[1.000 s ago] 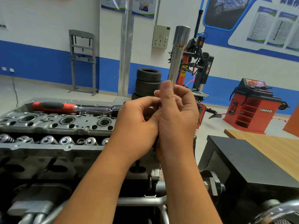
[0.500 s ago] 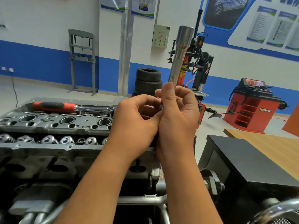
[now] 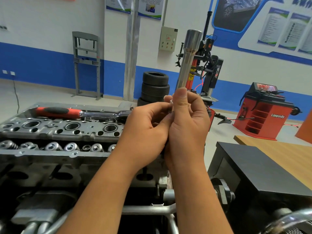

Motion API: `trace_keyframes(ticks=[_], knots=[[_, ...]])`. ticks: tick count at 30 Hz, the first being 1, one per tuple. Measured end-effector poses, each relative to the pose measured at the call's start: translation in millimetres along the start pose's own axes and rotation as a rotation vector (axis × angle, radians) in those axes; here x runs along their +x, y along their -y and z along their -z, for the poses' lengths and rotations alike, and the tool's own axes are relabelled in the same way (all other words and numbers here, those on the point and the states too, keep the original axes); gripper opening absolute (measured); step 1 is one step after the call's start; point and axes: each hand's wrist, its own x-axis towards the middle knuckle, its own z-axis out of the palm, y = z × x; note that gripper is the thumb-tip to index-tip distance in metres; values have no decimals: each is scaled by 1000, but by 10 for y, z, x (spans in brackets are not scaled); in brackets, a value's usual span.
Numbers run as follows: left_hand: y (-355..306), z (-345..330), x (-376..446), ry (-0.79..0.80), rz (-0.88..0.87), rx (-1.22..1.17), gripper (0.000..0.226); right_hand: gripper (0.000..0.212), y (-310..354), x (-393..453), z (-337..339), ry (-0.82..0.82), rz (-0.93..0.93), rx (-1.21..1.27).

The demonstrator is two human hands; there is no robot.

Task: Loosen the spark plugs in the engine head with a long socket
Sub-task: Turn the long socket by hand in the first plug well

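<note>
Right hand (image 3: 187, 125), left hand (image 3: 145, 130) raised, touching, fingers curled.

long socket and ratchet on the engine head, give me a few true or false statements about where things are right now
1. The long socket is held upright, wide end up. True.
2. The right hand wraps its lower end. True.
3. The ratchet is already attached to the socket. False: it lies apart on the engine head, touched by neither hand.
4. The left hand rests flat on the engine head. False: its grip meets the right hand at the socket's base.
5. The socket sits in a spark plug well. False: it is held up in the air.
</note>
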Motion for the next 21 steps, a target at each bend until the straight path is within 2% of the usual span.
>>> trace_keyframes(ticks=[2, 8, 13, 15, 18, 21], knots=[[-8, -3, -1, 10, 14, -19, 22, 35, -5, 4, -2, -2, -14, 4], [21, -3, -19, -127, 15, 69, 16, 31, -5, 2, 7, 12, -37, 12], [-2, 5, -7, -33, 19, -45, 18, 50, -20, -8, 2, 25, -3, -27], [-9, 1, -4, -51, 27, -33, 17, 54, -23, -2, -8, 23, -25, -19], [-9, 1, -10, -112, 19, 2, 7, 38, -26, 16, -17, 18, -64, 11], [12, 8, -12, -153, 15, 24, 8, 29, -15, 15, -8, 1, -64, 23]])
